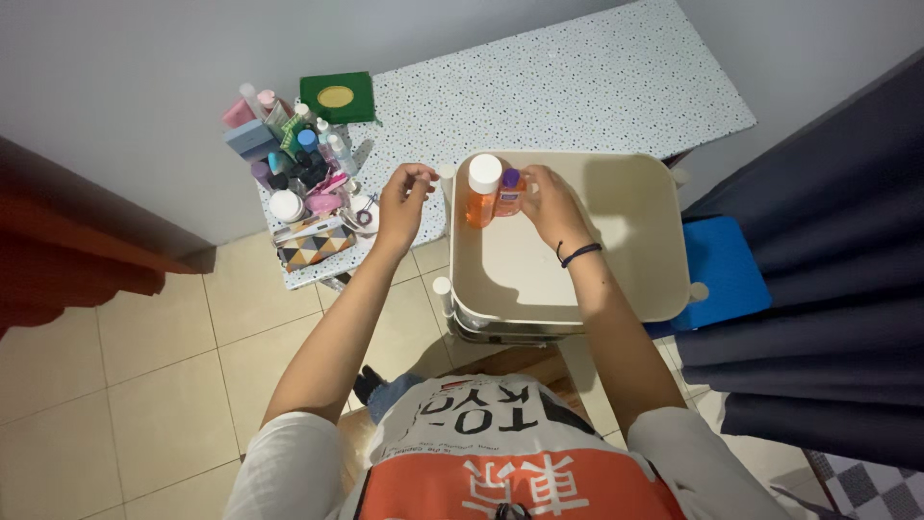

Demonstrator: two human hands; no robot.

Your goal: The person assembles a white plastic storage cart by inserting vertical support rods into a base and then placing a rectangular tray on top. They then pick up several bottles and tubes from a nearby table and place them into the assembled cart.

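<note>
Left arm stretched forward over the tiled floor [144,385], wrist bent slightly, left hand [404,197] hovering above the near edge of the low table with the speckled cover [597,87]. Fingers curled in narrow, thumb and fingertips nearly pinched together; cannot tell whether anything small sits between them. Nothing else touched.

Right arm extended forward over the cream tray-top cart [626,250], dark band on the wrist [580,253]. Right hand [553,202] palm down, fingers wrapped round the small orange bottle with a purple cap [509,193], gripping it at the left rear of the tray. Bottle upright, base down near the tray floor; contact with the floor not clear.

Just left of it, touching or nearly so: taller orange bottle with a white cap [482,190], upright on the tray, not held.

Clutter of cosmetics and small bottles [289,159] packed on the left end of the table, just beyond the left hand. Green square box with a gold oval [336,96] behind that group. Patterned pouch [316,243] at the table's near corner. Blue pad [722,270] right of the cart, beside dark curtain fabric [828,241].
</note>
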